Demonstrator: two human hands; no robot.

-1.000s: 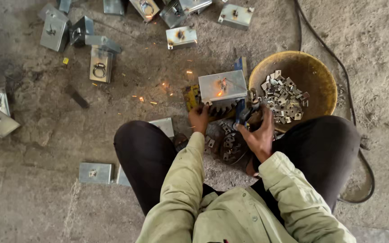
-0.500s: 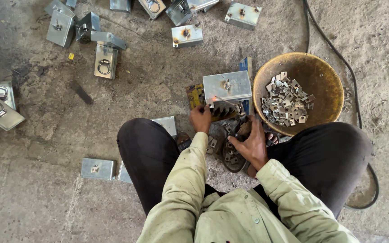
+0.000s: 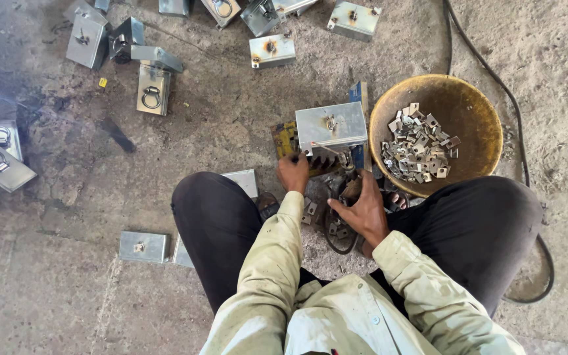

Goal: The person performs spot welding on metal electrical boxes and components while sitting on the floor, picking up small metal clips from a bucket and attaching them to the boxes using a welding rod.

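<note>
I sit on the concrete floor with a grey metal box [image 3: 332, 126] standing in front of my knees, against a blue and yellow fixture [image 3: 285, 137]. My left hand [image 3: 294, 172] is curled at the box's lower left corner and steadies it. Just below the box, my right hand [image 3: 363, 212] grips a dark welding holder [image 3: 350, 190], and a thin rod reaches toward the box's lower edge. No sparks show on the box. A loop of black cable [image 3: 331, 231] lies under my right hand.
A round rusty bowl [image 3: 451, 92] of small metal pieces [image 3: 419, 141] stands right of the box. Several similar boxes lie around, such as one with a ring handle [image 3: 152, 89], one behind [image 3: 271, 50] and one by my left knee [image 3: 142, 246]. A black cable [image 3: 517, 141] curves past the bowl.
The sparks on the box have stopped. My right hand has drawn back from the box toward my body. My left hand has stayed at the box's corner.
</note>
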